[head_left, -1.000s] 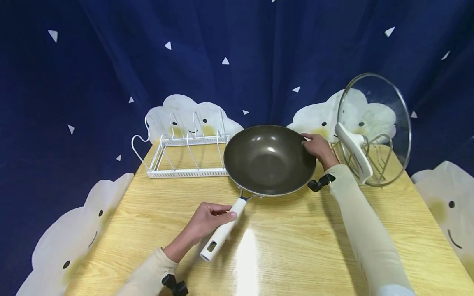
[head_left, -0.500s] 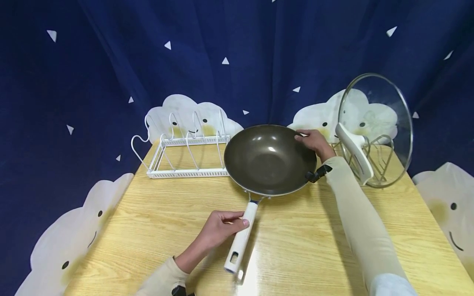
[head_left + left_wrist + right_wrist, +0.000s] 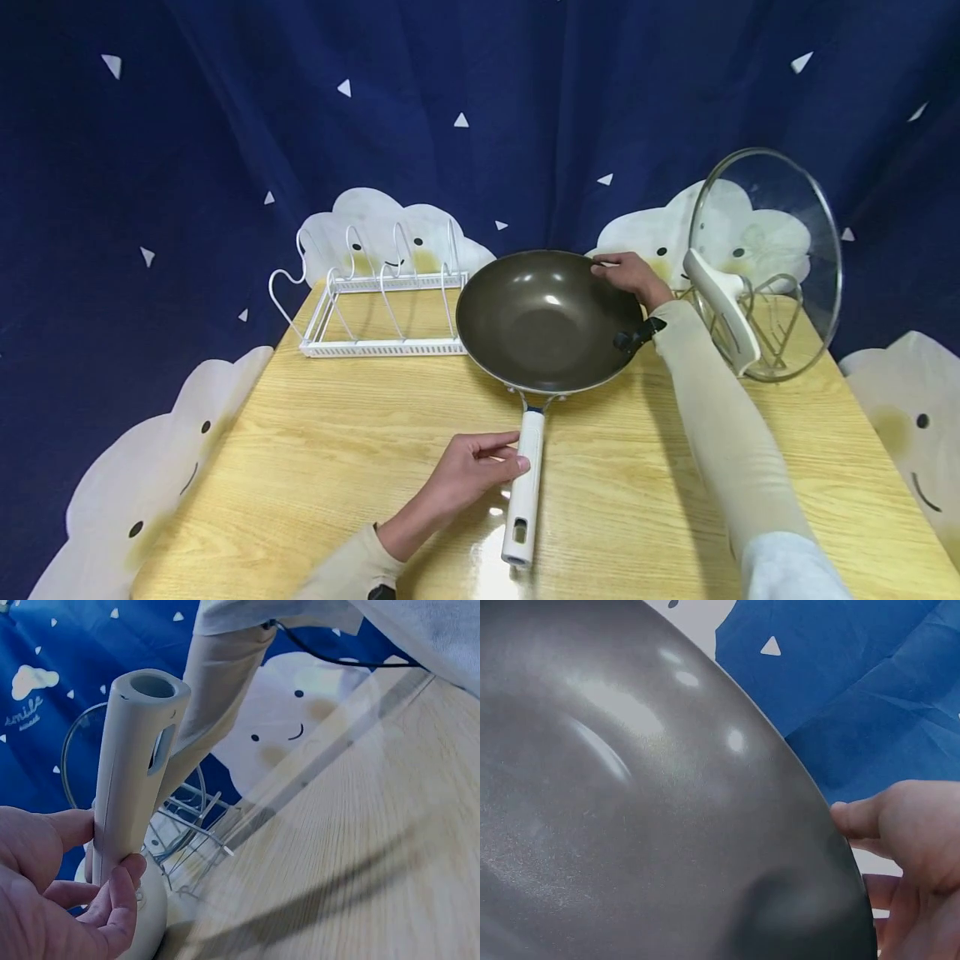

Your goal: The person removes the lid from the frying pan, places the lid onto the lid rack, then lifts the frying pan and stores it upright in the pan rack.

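A dark non-stick wok [image 3: 547, 321] sits on the wooden table [image 3: 300, 467], its white handle [image 3: 525, 492] pointing toward me. My left hand [image 3: 504, 454] pinches the handle partway along, thumb on top and fingers beneath; in the left wrist view the handle [image 3: 139, 772] stands between thumb and fingers [image 3: 120, 889]. My right hand [image 3: 611, 271] grips the wok's far right rim. The right wrist view is filled by the wok's inner surface [image 3: 630, 810], with the thumb of my right hand [image 3: 907, 847] hooked over the rim.
A white wire rack [image 3: 375, 312] stands at the table's back left, beside the wok. A glass lid [image 3: 765, 250] with a white handle leans upright in a metal stand [image 3: 776, 333] at the back right. Blue curtain behind; bare wood in front.
The wok has turned: its handle swung from pointing lower left to pointing straight at me. My left hand moved right with it, and my right hand shifted further along the far rim.
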### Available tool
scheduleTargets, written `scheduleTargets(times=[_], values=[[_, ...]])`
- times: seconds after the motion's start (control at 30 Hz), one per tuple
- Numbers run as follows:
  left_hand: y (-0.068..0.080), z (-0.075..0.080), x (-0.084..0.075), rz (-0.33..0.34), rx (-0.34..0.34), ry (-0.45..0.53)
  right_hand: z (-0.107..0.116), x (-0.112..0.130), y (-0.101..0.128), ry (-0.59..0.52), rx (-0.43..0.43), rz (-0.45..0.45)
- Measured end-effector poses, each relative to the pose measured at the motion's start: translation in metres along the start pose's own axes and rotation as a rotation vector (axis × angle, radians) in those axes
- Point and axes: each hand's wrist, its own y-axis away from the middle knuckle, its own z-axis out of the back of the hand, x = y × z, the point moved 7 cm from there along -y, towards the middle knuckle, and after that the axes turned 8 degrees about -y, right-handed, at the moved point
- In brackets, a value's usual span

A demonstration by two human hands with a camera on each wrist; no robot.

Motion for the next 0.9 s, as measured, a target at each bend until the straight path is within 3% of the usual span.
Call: scheduleTargets(times=[0.27,0.5,0.7,0.9], values=[[-0.002,-0.009,-0.001,-0.008,0.016,0.019,-0.001,-0.002,-0.003,0.017,0.011,-0.074],[-0.003,-0.010,-0.002,-0.012,0.020,0.013,0.004,0.008,0.001,0.002,-0.038,-0.055],[-0.004,-0.012,-0.001,-0.020,0.035,0.007,0.007,0.022,0.011,0.053,-0.099,-0.036],[-0.003,-0.010,-0.006,-0.040,0.044,-0.115,0.007,0.039,0.026,0.056,-0.124,-0.018]])
